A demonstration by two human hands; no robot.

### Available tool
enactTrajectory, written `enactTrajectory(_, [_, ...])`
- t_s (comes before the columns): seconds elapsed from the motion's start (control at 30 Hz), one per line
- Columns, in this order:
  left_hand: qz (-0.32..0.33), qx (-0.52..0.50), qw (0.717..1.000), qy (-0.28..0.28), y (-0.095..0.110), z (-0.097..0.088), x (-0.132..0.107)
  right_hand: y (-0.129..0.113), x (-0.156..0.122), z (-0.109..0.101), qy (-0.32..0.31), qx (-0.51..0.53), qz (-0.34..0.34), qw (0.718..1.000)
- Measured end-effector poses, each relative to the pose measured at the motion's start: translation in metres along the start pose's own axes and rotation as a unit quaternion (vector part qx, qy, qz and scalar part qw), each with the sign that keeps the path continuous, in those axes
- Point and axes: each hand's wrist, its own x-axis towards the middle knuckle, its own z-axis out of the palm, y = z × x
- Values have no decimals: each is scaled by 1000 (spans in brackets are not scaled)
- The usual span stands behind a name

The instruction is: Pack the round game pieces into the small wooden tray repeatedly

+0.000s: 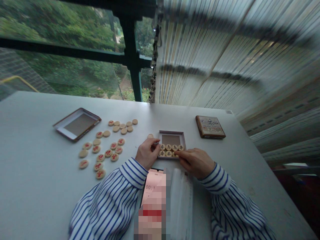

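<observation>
A shallow open box [184, 138] stands in front of me with two rows of round wooden Chinese chess pieces [168, 147] in its near half, black characters facing up. My left hand [148, 152] is at the box's left wall, its thumb and fingers drawn together; whatever is between them is hidden. Over the near right corner, my right hand [196, 161] is closed, with its fingertips on a black-marked chess piece [174, 154] in the front row, partly covering it. Just beyond my left hand lies a blank-faced piece [150, 136].
Loose red-marked chess pieces [108, 153] and blank-faced ones are scattered on the white table [45, 186] at left. An open box lid [76, 136] lies behind them. At right sits a closed box [210, 126]. A phone [151, 186] and a clear plastic case [181, 203] lie between my forearms.
</observation>
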Motion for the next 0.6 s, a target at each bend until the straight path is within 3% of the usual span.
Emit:
enactTrajectory(0.23, [3,-4,1000,6,-1,1,0,-13,5,-1,-31,-5,-18,999])
enactTrajectory(0.6, [-4,-3,1000,-1,-1,1,1,-14,6,-2,-43,-2,-13,999])
